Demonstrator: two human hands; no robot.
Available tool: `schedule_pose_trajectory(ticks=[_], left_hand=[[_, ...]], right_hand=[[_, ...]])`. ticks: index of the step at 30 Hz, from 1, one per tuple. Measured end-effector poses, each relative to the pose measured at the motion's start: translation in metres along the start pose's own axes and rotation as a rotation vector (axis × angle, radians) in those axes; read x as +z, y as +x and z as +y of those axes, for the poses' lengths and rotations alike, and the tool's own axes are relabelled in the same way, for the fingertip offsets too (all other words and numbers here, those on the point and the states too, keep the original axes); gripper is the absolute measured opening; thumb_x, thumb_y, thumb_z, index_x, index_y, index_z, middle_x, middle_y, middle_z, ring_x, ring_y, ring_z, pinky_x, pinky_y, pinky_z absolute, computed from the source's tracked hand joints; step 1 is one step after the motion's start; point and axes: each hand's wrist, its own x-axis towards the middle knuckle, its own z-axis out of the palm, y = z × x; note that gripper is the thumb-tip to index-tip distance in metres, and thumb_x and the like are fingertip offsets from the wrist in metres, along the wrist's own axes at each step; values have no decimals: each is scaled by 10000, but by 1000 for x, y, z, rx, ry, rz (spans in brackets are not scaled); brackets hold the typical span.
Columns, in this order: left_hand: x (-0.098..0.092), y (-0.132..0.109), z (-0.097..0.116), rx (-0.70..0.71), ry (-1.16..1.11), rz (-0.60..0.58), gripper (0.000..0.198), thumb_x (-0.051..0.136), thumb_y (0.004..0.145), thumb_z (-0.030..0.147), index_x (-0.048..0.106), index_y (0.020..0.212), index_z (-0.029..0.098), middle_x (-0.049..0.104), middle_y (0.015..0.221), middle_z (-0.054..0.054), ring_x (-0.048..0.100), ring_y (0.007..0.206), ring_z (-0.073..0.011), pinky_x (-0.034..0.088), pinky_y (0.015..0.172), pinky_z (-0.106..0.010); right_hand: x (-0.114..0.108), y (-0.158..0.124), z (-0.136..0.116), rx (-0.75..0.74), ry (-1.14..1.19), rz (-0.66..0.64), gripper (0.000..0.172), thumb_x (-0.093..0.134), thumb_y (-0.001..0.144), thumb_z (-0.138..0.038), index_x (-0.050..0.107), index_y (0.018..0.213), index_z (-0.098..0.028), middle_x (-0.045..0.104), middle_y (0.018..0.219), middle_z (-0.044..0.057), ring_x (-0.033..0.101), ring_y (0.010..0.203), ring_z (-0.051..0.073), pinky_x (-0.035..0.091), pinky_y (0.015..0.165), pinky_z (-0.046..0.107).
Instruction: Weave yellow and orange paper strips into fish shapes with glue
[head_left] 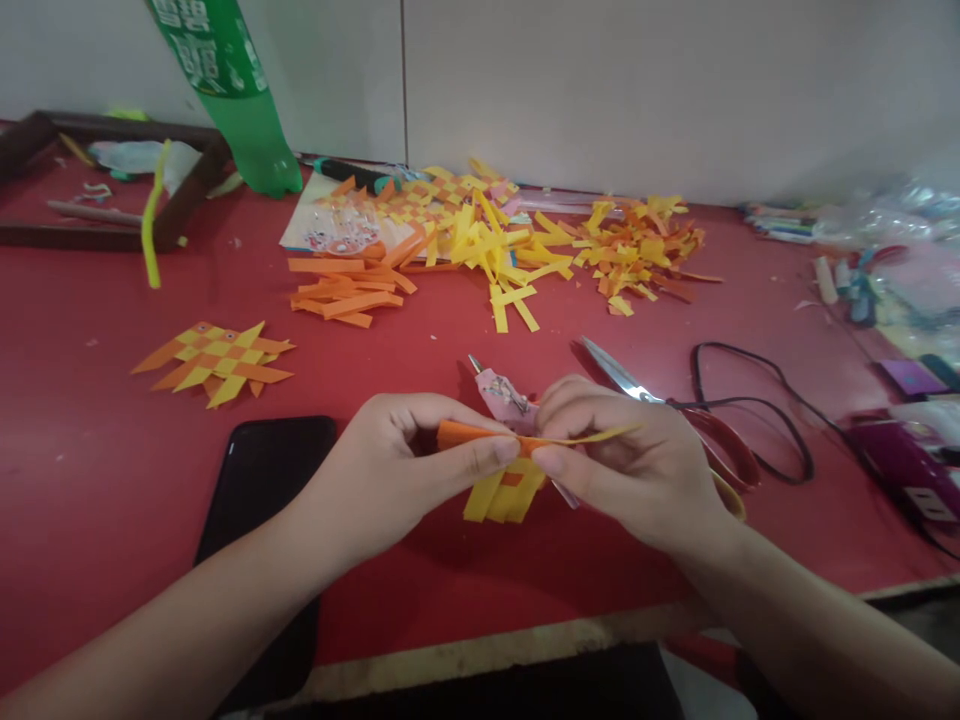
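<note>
Green bottle (259, 135): label (214, 60) bears large white characters, blurred, partly cut by frame edge; no text reliably legible.

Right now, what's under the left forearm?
A black phone: its upper and lower parts show on either side of the left forearm; its middle is covered.

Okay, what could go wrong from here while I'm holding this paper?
The right hand could bump the scissors, which lie partly behind it. The thin yellow strip in the fingers might slip or tear under a hard tug. The left forearm passes over the phone and might nudge it.
</note>
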Motion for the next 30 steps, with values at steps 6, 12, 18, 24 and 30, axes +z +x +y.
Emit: schedule_pose_trajectory(ticks=[6, 12, 18, 24, 30], left_hand=[[-2, 1, 1, 0, 130, -50, 130, 813, 743, 344, 812, 809, 232, 781, 767, -7, 701, 724, -163, 518, 632, -209], [-2, 1, 0, -4, 174, -14, 105, 799, 745, 318, 804, 775, 217, 787, 763, -22, 700, 690, -178, 516, 602, -227], [-2, 1, 3, 10, 167, -26, 91, 794, 753, 308, 785, 748, 217, 770, 744, 2, 681, 681, -157, 501, 605, -218], [-2, 2, 4, 2, 149, -31, 73, 801, 752, 294, 791, 754, 222, 772, 746, 8, 693, 715, -156, 506, 636, -208], [-2, 3, -2, -4, 28, -41, 81, 765, 806, 300, 802, 806, 228, 798, 826, -11, 727, 786, -168, 556, 714, -229]], right_hand=[[2, -1, 0, 14, -6, -47, 71, 700, 850, -219, 677, 784, -231, 660, 753, -2, 622, 742, 139, 538, 715, 317], [2, -1, -2, -17, -118, -58, 50, 676, 858, -202, 684, 816, -230, 680, 782, 17, 623, 765, 152, 522, 711, 324], [1, 0, -3, -17, -96, -80, 70, 664, 867, -190, 677, 806, -223, 674, 769, 11, 614, 757, 150, 525, 720, 332], [1, -1, -2, -3, -74, -91, 69, 657, 875, -190, 674, 815, -218, 661, 767, 12, 608, 753, 147, 528, 746, 339], [-4, -1, 2, 42, -74, -61, 97, 685, 869, -259, 681, 779, -224, 666, 730, 3, 611, 707, 141, 516, 659, 303]])
